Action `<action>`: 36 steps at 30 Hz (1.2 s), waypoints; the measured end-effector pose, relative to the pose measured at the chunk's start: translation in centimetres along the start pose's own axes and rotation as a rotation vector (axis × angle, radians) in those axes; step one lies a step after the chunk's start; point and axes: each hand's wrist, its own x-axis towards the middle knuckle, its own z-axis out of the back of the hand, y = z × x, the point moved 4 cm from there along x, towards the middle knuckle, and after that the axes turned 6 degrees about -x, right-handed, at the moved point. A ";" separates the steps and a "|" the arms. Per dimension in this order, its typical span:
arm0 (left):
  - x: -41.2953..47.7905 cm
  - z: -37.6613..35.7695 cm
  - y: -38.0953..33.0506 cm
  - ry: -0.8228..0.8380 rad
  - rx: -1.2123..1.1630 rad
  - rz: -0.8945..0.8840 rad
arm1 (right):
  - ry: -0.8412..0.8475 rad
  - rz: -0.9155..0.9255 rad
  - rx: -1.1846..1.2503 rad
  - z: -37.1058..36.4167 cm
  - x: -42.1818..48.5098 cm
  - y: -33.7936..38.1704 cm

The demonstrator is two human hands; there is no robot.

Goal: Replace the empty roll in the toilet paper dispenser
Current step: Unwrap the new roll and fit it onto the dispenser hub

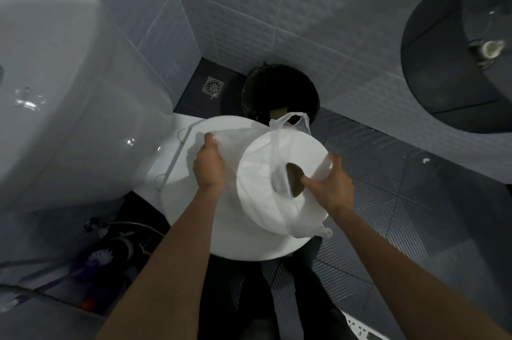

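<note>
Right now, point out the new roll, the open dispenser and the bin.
new roll (304, 151), head view, bare white face up and right of the core.
dispenser (432, 68), head view, dark inner wall left of the spindle.
bin (277, 84), head view, dark inside near its middle.

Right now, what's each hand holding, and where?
Left hand pinches the plastic bag at its edge; right hand grips the paper roll, thumb at its core.

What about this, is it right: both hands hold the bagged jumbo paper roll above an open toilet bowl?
Not quite. The head view shows the toilet lid closed; the left hand and right hand hold the bagged jumbo paper roll above it.
</note>
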 end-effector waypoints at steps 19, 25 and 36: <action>-2.8 -0.9 -1.1 -0.086 -0.022 -0.201 | -0.102 -0.131 0.066 1.6 2.2 -4.3; -7.5 -5.7 1.1 0.441 -0.299 -0.246 | -0.100 -0.127 0.067 1.7 2.2 -4.8; -6.7 -6.1 6.1 0.523 0.497 -0.265 | -0.199 -0.201 0.149 6.0 1.0 -9.6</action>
